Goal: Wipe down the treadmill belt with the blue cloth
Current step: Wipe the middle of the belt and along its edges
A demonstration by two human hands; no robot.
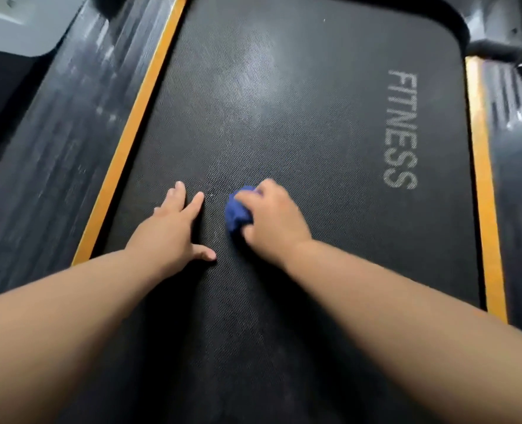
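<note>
Hands of a person reach down from the bottom of the frame onto a black treadmill belt [284,117] that fills the centre. The right hand [272,218] has its fingers curled over a bunched blue cloth [237,209], pressing it against the belt just left of the knuckles, at the middle of the frame. The left hand [174,228] lies flat beside it, fingers spread and straight, palm resting on the belt, close to the cloth but apart from it. The cloth looks soft, light and limp, wadded into a loose ball; it likely needs gripping from above with the whole palm so it does not unfold or slip. The belt has a fine dotted, grippy-looking weave, with pale dusty smears toward the upper centre and grey lettering reading FITNESS [402,130] at right. Orange strips [131,142] border both long edges, and ribbed dark side rails [54,133] lie beyond them, blurred.
</note>
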